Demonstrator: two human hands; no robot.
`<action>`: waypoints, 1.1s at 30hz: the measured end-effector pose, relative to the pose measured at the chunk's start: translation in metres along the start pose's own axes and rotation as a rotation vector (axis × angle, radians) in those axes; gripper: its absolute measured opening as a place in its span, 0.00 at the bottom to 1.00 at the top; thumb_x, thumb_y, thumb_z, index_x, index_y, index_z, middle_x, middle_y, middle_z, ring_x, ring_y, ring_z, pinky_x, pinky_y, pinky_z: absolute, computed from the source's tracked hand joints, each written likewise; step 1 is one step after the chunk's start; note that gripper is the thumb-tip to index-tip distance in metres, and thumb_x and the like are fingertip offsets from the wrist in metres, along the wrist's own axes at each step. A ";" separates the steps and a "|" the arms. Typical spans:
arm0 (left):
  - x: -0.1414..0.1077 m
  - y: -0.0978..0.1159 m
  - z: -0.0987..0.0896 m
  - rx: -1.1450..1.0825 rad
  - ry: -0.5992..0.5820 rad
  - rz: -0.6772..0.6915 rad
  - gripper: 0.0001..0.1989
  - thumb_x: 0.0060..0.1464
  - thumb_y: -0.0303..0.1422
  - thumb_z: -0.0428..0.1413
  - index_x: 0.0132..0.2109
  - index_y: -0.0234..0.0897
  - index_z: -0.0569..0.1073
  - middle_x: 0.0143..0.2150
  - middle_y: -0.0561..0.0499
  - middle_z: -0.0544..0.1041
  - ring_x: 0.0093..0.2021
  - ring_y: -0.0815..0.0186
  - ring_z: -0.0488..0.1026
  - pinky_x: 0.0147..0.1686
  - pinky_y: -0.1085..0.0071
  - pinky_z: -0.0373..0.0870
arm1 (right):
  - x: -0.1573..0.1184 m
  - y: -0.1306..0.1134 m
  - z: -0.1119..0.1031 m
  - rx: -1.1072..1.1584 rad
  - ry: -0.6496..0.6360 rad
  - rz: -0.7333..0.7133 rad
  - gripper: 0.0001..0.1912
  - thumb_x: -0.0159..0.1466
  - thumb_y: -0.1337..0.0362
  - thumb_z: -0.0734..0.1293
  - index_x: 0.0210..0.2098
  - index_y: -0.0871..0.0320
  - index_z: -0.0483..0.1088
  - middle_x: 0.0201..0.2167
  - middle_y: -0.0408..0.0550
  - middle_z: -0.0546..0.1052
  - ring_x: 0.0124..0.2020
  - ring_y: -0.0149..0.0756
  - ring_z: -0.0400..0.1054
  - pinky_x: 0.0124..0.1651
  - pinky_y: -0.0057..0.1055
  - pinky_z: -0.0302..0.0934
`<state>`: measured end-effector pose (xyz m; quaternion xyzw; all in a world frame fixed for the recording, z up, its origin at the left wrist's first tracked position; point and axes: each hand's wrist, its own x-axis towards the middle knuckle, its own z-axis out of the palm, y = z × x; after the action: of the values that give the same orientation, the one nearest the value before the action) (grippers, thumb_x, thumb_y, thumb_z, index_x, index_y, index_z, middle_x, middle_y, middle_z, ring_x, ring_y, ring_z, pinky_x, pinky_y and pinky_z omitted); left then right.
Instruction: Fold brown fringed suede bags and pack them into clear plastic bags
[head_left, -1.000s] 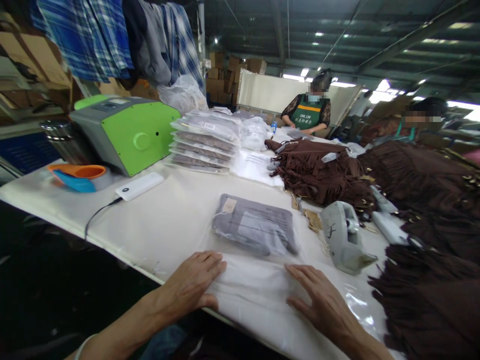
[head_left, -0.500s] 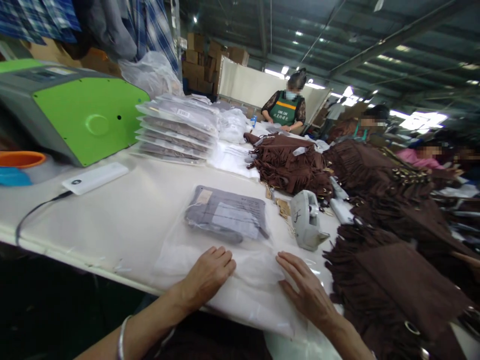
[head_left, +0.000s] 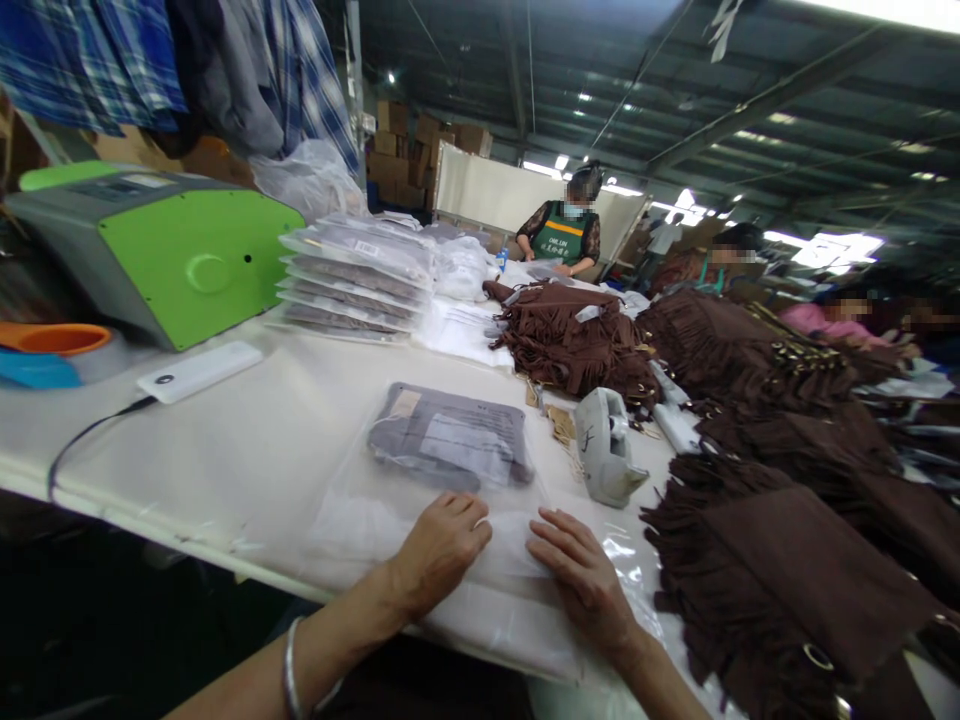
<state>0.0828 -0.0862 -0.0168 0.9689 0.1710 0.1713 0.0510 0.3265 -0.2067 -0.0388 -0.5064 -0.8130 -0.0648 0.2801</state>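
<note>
A clear plastic bag (head_left: 360, 520) lies on the white table in front of me, its loose end toward my body. Inside it is a flat grey fabric pouch (head_left: 397, 440) with a pale tag and a white printed sheet. My left hand (head_left: 444, 545) is closed on the bag's near part, fingers bent and together, the thumb mostly hidden. Opposite it, my right hand (head_left: 583, 570) rests palm down on the plastic with fingers stretched out. A grey tape dispenser (head_left: 600, 450) stands just beyond my right hand.
Dark brown fringed bags (head_left: 795, 560) are heaped along the right, with another pile (head_left: 574, 335) farther back. Bagged flat items (head_left: 352, 285) are stacked behind left, beside a green-grey machine (head_left: 202, 260). A white power bank (head_left: 199, 372) with a cable lies left. A co-worker (head_left: 562, 235) stands across the table.
My hands have come closer together over the near part of the plastic bag, the left moving right and the right moving left. The view has shifted slightly.
</note>
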 end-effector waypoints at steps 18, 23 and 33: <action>0.022 0.025 0.018 0.049 0.051 0.117 0.01 0.60 0.28 0.53 0.38 0.35 0.70 0.36 0.49 0.74 0.37 0.60 0.69 0.42 0.62 0.64 | 0.000 -0.008 -0.004 0.006 0.136 0.178 0.18 0.63 0.71 0.60 0.53 0.57 0.65 0.50 0.57 0.74 0.53 0.41 0.68 0.52 0.41 0.68; 0.017 0.021 0.021 -0.053 0.092 0.139 0.04 0.60 0.27 0.52 0.36 0.36 0.69 0.37 0.49 0.73 0.40 0.61 0.69 0.44 0.63 0.64 | -0.005 -0.010 -0.014 -0.067 0.148 0.155 0.12 0.63 0.70 0.64 0.46 0.54 0.69 0.46 0.53 0.75 0.51 0.41 0.69 0.50 0.42 0.68; 0.082 0.023 0.019 -0.264 -0.194 0.041 0.12 0.58 0.20 0.47 0.45 0.33 0.72 0.45 0.44 0.75 0.48 0.60 0.70 0.51 0.65 0.66 | 0.010 -0.030 -0.013 0.004 0.066 -0.026 0.08 0.68 0.69 0.60 0.40 0.57 0.71 0.36 0.48 0.79 0.44 0.36 0.71 0.47 0.37 0.64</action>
<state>0.1691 -0.0794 -0.0049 0.9691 0.1213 0.0990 0.1907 0.3022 -0.2180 -0.0177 -0.4925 -0.8100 -0.0834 0.3071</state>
